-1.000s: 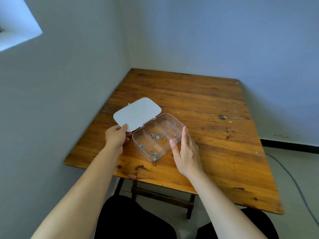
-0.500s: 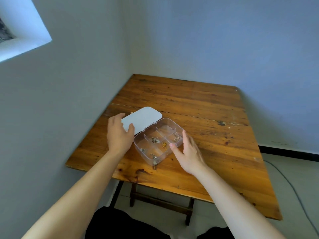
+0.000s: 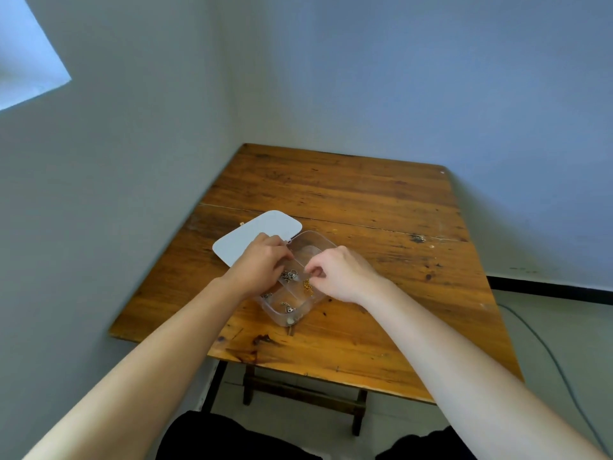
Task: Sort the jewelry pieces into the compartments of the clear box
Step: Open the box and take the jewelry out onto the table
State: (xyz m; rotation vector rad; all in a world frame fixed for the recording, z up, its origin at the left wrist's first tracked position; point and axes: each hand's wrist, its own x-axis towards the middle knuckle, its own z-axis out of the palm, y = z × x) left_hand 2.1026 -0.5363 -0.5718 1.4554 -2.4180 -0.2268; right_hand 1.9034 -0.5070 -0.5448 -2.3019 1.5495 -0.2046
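The clear box (image 3: 280,317) lies open on the wooden table (image 3: 365,200), and its white lid (image 3: 245,239) is folded back to the far left. Silver jewelry pieces (image 3: 289,275) sit in a middle compartment, with a gold piece (image 3: 307,285) in the one to their right. More silver pieces (image 3: 288,307) lie in the near compartments. My left hand (image 3: 262,265) is curled over the box's left side, fingertips down at the rim by the hinge. My right hand (image 3: 341,273) hovers over the right side, thumb and forefinger pinched just above the gold piece. What either hand holds is hidden.
Grey walls close in on the table's left and far sides. The table's near edge (image 3: 298,366) is just behind the box, above my dark-clothed knees. A thin cable (image 3: 547,346) runs along the floor to the right.
The lid has dropped back flat. My left hand moved from the lid onto the box. My right hand moved from beside the box to over it and closed its fingers into a pinch.
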